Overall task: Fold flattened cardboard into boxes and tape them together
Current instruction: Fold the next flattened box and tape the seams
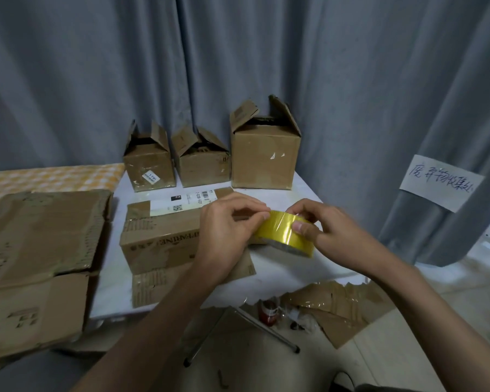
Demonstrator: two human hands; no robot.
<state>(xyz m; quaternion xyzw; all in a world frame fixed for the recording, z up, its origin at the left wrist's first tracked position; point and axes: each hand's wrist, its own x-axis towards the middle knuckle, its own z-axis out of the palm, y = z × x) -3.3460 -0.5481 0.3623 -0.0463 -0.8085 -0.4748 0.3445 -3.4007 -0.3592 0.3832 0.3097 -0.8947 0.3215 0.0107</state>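
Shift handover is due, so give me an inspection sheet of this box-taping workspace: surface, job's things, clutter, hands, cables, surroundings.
Surface: white table, with an orange checked cloth beside it at the left.
Job's things: folded box on its side before the hands; yellow tape roll; three boxes with flaps up at the back: small box, middle box, tall box; flattened cardboard at the left.
Clutter: torn cardboard scraps and a red can on the floor under the table edge.
Hands: left hand pinches the tape's end; right hand holds the roll.
Cables: nothing seen.
Surroundings: grey curtain with a handwritten paper note.
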